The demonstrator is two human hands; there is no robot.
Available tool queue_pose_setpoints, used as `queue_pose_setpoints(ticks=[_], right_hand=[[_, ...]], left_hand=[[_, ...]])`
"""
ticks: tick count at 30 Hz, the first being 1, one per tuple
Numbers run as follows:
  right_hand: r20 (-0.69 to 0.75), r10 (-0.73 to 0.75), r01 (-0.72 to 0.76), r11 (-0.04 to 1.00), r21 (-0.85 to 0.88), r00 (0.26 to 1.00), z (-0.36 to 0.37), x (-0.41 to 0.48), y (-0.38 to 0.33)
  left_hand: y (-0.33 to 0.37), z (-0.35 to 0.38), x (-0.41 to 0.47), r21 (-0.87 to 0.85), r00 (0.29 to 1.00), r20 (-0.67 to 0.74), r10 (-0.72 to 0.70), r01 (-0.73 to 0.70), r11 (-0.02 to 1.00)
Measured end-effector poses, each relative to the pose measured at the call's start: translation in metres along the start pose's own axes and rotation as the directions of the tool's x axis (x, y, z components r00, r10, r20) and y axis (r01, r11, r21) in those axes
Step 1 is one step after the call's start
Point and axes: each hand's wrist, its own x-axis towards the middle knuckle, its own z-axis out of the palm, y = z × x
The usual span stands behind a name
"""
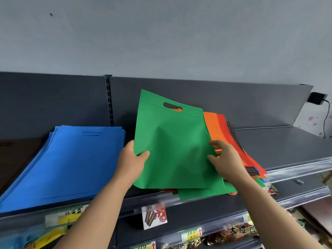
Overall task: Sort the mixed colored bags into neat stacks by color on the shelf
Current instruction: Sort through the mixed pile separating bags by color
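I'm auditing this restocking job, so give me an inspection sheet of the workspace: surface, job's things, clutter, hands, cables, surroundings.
Surface: dark shelf.
Job's things: green bag held up over the mixed pile of orange, red, green and dark bags; blue stack lies to the left.
Clutter: card hanging at the shelf's front edge.
Hands: left hand grips the green bag's left edge; right hand pinches its right edge.
Cables: black cable hangs from an adapter, far right.
Surroundings: grey wall; snack packets below.

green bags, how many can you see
2 at least: top green bag held by left hand and right hand, lower green bag under it at the front; more may be hidden.
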Motion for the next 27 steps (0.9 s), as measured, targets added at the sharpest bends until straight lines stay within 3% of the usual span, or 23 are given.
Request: queue_pose_setpoints(ticks=[11, 27], right_hand=[[0.069, -0.197, 0.196, 0.980, 0.019, 0.978, 0.072, -0.028, -0.106], [0.247, -0.336, 0.309, 0.941, 0.139, 0.909, 0.247, -0.124, -0.349]], left_hand=[[-0.026, -0.127, -0.022, 0.171, 0.973, -0.230, -0.017, 0.058, 0.984], [-0.077, -0.432, -0.076, 0.278, 0.925, -0.351, -0.145, 0.251, 0.927]])
